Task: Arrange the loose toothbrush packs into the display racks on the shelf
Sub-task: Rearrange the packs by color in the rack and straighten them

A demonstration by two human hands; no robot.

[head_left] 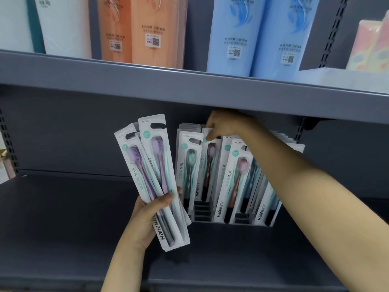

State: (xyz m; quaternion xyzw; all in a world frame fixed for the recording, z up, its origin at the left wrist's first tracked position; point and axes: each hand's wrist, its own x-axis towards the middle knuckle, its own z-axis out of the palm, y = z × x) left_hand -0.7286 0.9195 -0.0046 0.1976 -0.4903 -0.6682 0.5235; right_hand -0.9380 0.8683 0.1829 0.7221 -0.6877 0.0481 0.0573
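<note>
Left hand (147, 218), lower centre of frame, is clamped around a fanned bundle of purple toothbrush packs (151, 178); thumb lies across the front of the packs, the other fingers wrap behind. The bundle tilts up and to the left, with the pack tops at mid-frame, left of the rack.

Right hand (223, 127) reaches in from the lower right, forearm crossing in front of the right side of the display rack (223, 216). Its fingers are pinched together on the top edge of a brown-brush pack (210, 165) standing in the rack's second column from the left, just under the front lip of the upper shelf (189, 89).

The rack sits at centre frame on the lower grey shelf (63, 218). It holds upright packs in several columns: a green-brush pack (189, 165) at the front of the left column, a pink-brush pack (237, 178) further right. Columns on the far right are partly hidden by the forearm.

On the upper shelf, top of frame: orange bottles (136, 28) at centre-left, blue bottles (259, 34) at centre-right, white packaging at far left.
</note>
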